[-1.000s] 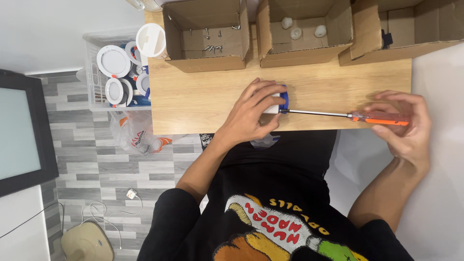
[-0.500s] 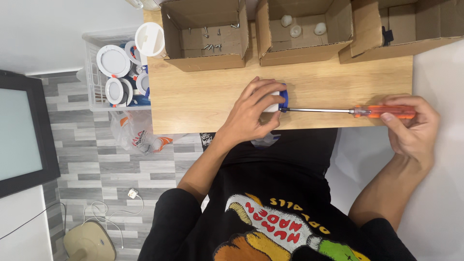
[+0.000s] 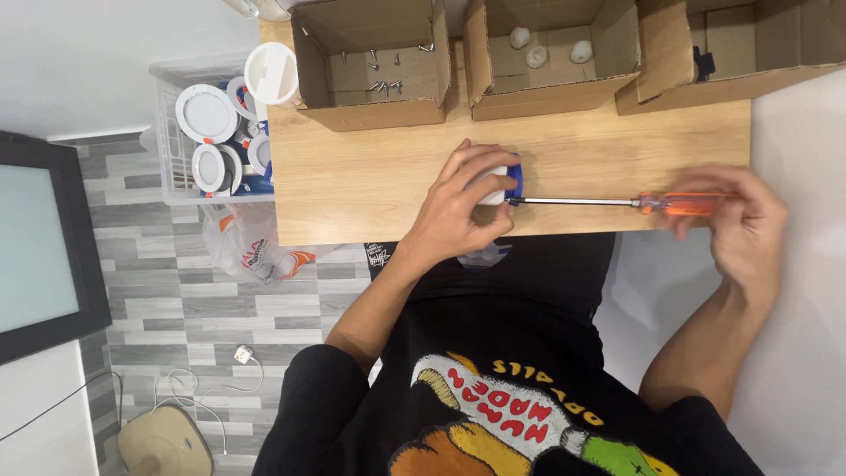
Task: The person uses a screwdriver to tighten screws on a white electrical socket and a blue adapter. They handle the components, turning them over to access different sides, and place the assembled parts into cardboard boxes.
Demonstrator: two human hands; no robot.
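Note:
My left hand (image 3: 463, 201) grips a small white and blue part (image 3: 504, 183) against the wooden table (image 3: 352, 167). A long screwdriver (image 3: 617, 204) with a metal shaft and orange handle lies level, its tip at the blue part. My right hand (image 3: 736, 225) is closed around the orange handle at the table's right end and looks blurred. Most of the part is hidden under my left fingers.
Three open cardboard boxes stand along the far edge: one with several screws (image 3: 374, 53), one with small white pieces (image 3: 546, 48), one with a dark item (image 3: 705, 53). A clear crate of round white lamps (image 3: 216, 132) and a plastic bag (image 3: 247, 247) sit left of the table.
My right hand has shifted on the orange handle and is now blurred, as in turning it. My left hand keeps holding the blue part in the same spot.

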